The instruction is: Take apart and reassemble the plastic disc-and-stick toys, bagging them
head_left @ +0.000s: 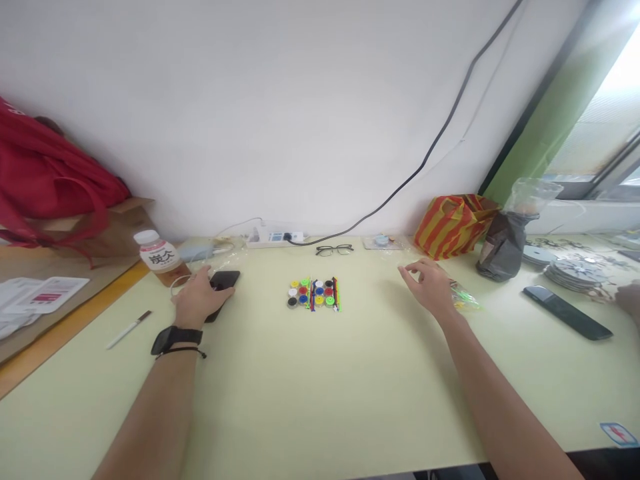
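Note:
My left hand rests on a black phone at the left of the pale yellow table, fingers laid over it. My right hand hovers at the right with fingers loosely curled and apart, holding nothing, beside a small clear bag with green bits. Between the hands sits a small set of coloured paint pots with thin brushes. A black watch is on my left wrist.
A drink bottle stands behind the phone. A power strip, glasses, a striped bag, a dark pouch, another phone, a pen. Another person's hand shows at the right edge.

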A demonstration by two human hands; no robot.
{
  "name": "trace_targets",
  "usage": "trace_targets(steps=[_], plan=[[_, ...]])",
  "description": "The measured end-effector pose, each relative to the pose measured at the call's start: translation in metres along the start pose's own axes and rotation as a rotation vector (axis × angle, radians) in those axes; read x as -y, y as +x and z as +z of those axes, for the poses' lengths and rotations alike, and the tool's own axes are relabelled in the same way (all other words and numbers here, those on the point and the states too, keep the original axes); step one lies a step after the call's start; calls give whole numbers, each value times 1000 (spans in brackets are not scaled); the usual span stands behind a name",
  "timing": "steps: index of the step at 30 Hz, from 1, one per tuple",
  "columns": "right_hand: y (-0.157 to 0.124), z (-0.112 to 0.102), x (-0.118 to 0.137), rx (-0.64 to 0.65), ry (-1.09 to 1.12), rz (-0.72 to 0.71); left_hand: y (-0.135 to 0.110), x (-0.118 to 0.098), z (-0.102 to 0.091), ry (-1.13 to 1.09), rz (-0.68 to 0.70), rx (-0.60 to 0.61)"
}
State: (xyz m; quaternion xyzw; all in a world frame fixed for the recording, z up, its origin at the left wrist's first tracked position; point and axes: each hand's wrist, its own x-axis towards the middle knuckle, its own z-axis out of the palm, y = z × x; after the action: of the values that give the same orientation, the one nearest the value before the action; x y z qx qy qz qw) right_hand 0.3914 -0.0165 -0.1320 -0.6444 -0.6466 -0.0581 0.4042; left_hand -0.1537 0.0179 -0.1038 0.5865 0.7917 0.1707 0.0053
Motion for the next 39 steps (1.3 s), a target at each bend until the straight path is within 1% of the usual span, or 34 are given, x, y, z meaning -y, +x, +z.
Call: trace_targets(steps=[3, 5, 7, 9, 11, 13, 14, 16, 18, 21, 25, 30, 34, 39], plan=[[-2, 0, 6, 45, 22, -29, -4, -2, -5, 47, -27, -7], [-4, 1, 13, 108, 40, -55, -7, -8, -8, 83, -1, -27], [-7, 5, 22, 190, 50, -87, -11, -19, -10, 84, 66, -88], [-12, 9, 34, 283, 61, -123, -17, -36, -9, 19, 198, -145], [-19, 15, 47, 382, 86, -168, -27, -57, -6, -105, 412, -162], [-27, 21, 61, 465, 126, -211, -41, -80, 0, -222, 638, -116], [-31, 24, 67, 500, 151, -234, -49, -91, 3, -269, 722, -83], [-38, 29, 79, 547, 206, -283, -66, -109, 9, -333, 859, -4], [-44, 32, 90, 562, 249, -341, -80, -122, 16, -361, 955, 39], [-49, 34, 102, 561, 272, -415, -93, -131, 24, -396, 1016, 47], [-53, 34, 110, 571, 218, -457, -99, -136, 32, -384, 1049, 42], [-56, 38, 108, 621, 149, -458, -103, -139, 36, -343, 1045, 45], [-56, 40, 106, 631, 171, -444, -105, -141, 39, -318, 1032, 38], [-56, 41, 107, 636, 173, -438, -105, -142, 44, -362, 1014, 44]])
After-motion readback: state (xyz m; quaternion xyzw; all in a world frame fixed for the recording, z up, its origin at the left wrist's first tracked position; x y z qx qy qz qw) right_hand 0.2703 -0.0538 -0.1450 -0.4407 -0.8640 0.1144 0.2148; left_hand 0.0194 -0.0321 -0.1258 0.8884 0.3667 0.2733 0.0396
